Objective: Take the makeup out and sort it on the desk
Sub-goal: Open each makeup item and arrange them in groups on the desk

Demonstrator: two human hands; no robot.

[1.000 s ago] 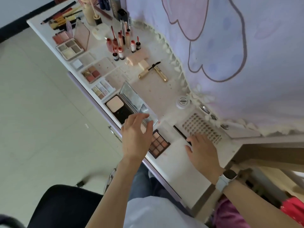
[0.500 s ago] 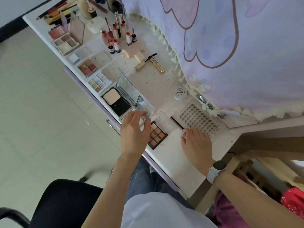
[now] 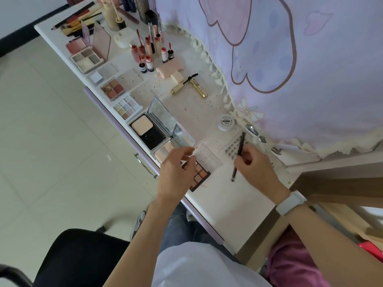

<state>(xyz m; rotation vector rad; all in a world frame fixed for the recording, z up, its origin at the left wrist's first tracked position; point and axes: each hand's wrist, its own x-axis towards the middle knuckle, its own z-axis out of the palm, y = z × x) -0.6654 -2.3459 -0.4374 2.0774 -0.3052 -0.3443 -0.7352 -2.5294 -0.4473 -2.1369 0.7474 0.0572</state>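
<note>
Pale tiled floor [image 3: 51, 162] at left, white counter [image 3: 232, 201] running diagonally away, lilac printed curtain [image 3: 290, 59] with cream fringe along its far side. Nearest: black chair [image 3: 78, 257], jeans and a white top below the counter edge. Left hand [image 3: 176, 172] hovering over the counter edge, fingers loosely spread and gripping nothing, covering part of a brown-toned eyeshadow palette [image 3: 200, 176] lying open. Right hand [image 3: 257, 164], pale watch strap [image 3: 291, 203] on its wrist, pinched on a thin black pencil [image 3: 238, 158] held tilted above the bare white patch of counter, tip reaching over a perforated lash tray [image 3: 232, 147]. Just beyond the left hand, an open black compact [image 3: 148, 131] with a beige pan and raised mirror, touching a smaller mirrored palette [image 3: 165, 151]. Small white jar [image 3: 226, 122] near the curtain fringe. Further along the front edge, a row of open palettes: pastel grid [image 3: 127, 107], red-brown quad [image 3: 113, 89], grey-beige quad [image 3: 86, 59]. Mid-counter, gold mascara tube [image 3: 199, 88] with its wand [image 3: 183, 83] out beside it, peach sponges [image 3: 170, 70], a cluster of upright lip tints [image 3: 151, 52]. Farthest corner: pencils and brushes [image 3: 76, 22] laid together, tall bottles [image 3: 113, 15] behind.
</note>
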